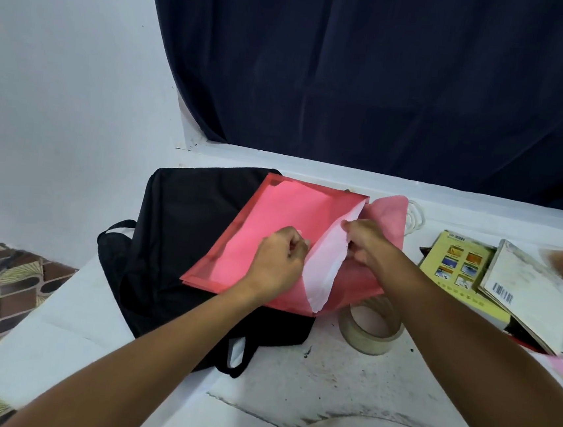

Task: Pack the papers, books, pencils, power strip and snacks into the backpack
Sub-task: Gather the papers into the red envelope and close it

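While the black backpack (181, 238) lies flat on the white counter (289, 403) with no opening visible, packing looks barely started: nothing can be seen inside it. The translucent red plastic folder (272, 226) rests on top of the backpack, flap open to the right, white papers (327, 262) partly slid in, their edge showing at the mouth. The left hand (277, 263) is curled, pinching the folder's front sheet at the opening; the right hand (365, 242) is curled around the edge of the papers and flap, apparently feeding them in. Judgement: papers are being sleeved first; the folder is not yet in the bag.

Left to pack, as far as visible: two books at right on the counter, a yellow-covered book (453, 267) with picture tiles and a worn cream paperback (533, 296) with a barcode, overlapping it. A white coiled cord (415, 217) just behind the folder could be the power strip; hard to tell. Pencils and snacks not identifiable.

Materials: the backpack is soft matte fabric, limp, straps loose. The folder is thin and glossy, flexes easily. Papers are floppy. A tape roll (370, 328), beige, rigid ring, sits just beside the folder's near corner. The counter surface is scuffed and cracked. A dark curtain (390, 69) hangs behind.
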